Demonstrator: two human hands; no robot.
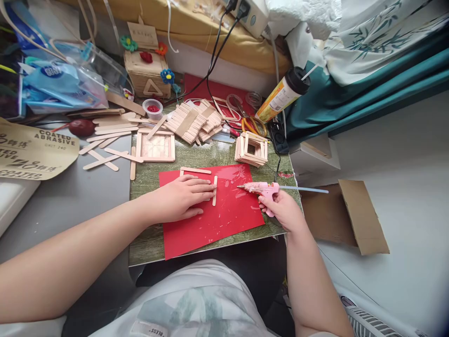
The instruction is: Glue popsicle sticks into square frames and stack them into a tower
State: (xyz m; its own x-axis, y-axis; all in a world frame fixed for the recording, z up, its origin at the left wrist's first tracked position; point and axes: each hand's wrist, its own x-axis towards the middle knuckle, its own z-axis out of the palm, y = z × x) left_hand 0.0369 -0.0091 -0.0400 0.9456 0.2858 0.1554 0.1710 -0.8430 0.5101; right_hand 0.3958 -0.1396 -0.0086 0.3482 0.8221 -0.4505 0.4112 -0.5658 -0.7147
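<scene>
My right hand (285,208) is wrapped round the grip of a pink hot glue gun (261,188), its nozzle aimed left above a red sheet (224,224). A translucent glue stick (305,189) sticks out of the gun's back. Flat on the sheet, fingers stretched out, lies my left hand (184,196). Its fingertips touch or nearly touch an upright craft stick (215,196). Another craft stick (195,170) lies crosswise beyond the fingers, meeting a further stick that the hand mostly covers.
Behind the sheet are a square stick frame (156,160), bundled craft sticks (185,124) and a stack of stick squares (251,149). Loose sticks (105,154) lie left. Orange-handled scissors (253,125) and a tilted drink cup (280,96) stand at the back right, near black cables (210,65).
</scene>
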